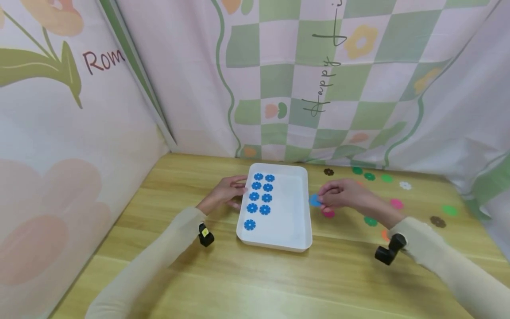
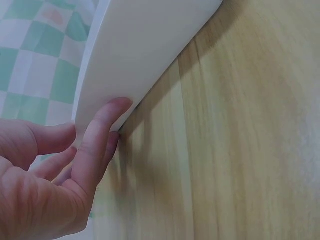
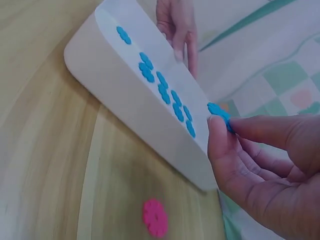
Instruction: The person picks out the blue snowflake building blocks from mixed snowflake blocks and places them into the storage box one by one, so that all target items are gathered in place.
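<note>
My right hand [image 1: 342, 195] pinches a blue flower-shaped disc [image 3: 219, 113] between thumb and fingers, just beside the right rim of a white rectangular tray [image 1: 290, 208]. Inside the tray, blue notched discs [image 1: 249, 224] lie in two columns along the left side; the left column reaches one disc farther toward me. My left hand [image 1: 225, 193] holds the tray's left side. In the left wrist view, its thumb [image 2: 57, 138] is at the rim and a fingertip [image 2: 121, 104] touches the outer wall.
Right of the tray, loose discs lie scattered on the wooden table [image 1: 271, 283]: pink [image 3: 155, 218], green [image 1: 370, 220], brown [image 1: 438, 221], white [image 1: 405, 185] and orange [image 1: 385, 235]. A patterned curtain [image 1: 318, 88] hangs along the back, and a printed cloth [image 1: 59, 177] stands at left.
</note>
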Motion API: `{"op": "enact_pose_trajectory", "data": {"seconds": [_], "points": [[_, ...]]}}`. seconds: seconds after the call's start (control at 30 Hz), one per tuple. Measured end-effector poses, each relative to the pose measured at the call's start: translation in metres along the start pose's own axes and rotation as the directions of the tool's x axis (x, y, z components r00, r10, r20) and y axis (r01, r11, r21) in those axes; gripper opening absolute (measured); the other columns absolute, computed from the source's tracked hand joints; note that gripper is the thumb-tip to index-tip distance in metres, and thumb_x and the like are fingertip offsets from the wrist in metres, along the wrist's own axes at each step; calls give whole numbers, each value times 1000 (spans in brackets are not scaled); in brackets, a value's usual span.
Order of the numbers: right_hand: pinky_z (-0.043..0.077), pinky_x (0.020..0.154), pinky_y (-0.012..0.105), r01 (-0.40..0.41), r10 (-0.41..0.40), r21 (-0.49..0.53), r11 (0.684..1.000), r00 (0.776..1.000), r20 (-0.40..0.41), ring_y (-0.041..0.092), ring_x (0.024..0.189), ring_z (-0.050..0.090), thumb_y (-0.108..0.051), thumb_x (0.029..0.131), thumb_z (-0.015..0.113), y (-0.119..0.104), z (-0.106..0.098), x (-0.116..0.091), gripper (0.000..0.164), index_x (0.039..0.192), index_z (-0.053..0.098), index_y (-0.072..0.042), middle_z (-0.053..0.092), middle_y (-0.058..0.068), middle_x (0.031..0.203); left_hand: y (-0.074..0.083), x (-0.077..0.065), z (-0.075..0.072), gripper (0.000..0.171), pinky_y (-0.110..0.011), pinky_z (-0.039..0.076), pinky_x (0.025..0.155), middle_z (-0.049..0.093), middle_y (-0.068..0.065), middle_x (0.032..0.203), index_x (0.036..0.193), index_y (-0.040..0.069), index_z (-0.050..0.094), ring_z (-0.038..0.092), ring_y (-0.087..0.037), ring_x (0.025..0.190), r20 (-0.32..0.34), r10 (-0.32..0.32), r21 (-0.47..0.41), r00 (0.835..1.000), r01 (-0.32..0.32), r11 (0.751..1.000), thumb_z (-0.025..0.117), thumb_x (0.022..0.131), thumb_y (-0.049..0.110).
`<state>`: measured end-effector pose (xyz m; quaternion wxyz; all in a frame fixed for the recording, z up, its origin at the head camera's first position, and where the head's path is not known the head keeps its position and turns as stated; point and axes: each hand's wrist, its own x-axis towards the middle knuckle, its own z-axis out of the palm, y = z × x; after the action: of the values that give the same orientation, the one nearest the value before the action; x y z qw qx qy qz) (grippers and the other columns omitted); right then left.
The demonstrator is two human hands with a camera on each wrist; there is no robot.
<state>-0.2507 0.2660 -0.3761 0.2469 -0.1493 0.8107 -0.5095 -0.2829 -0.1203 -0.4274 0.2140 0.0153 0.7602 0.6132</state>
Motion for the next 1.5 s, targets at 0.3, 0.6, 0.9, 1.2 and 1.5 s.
{"op": "enact_pose_trajectory", "data": {"seconds": [0.3,0.6,0.9,1.2,1.5], "points": [[66,89,46,-28,25,56,998,998,56,32,96,77,-8,99,72,-19,30,28,35,126,63,13,77,17,105,1,0,0,56,-36,68,75,53,-23,154,160,13,44,66,-39,123,-7,-5,3,1000,5,1000,61,106,9],[67,87,40,-112,103,75,991,988,115,23,92,76,0,98,69,-24,55,58,29,124,65,11,75,17,105,1,0,0,56,-35,68,73,52,-22,155,159,13,44,67,-38,123,-17,-19,19,1000,19,1000,61,106,10],[68,77,34,-169,168,-7,986,973,161,20,78,77,-3,96,73,-24,91,72,14,107,70,6,77,15,90,3,-3,1,56,-37,68,74,50,-23,156,159,13,44,64,-40,127,-21,-16,26,1000,16,1000,61,106,11],[67,68,32,-196,205,-120,973,977,65,17,66,75,-4,95,76,-28,120,74,9,98,69,2,75,15,82,3,-2,2,55,-36,68,73,50,-24,156,160,12,44,66,-41,124,-8,-12,18,1000,12,1000,60,107,10],[65,61,29,-194,209,-234,953,977,39,17,62,71,-9,94,78,-33,128,79,12,92,68,-3,72,12,77,1,-1,-1,56,-35,68,72,50,-25,156,160,11,43,66,-41,124,2,-2,12,1000,2,1000,61,106,10]]}}
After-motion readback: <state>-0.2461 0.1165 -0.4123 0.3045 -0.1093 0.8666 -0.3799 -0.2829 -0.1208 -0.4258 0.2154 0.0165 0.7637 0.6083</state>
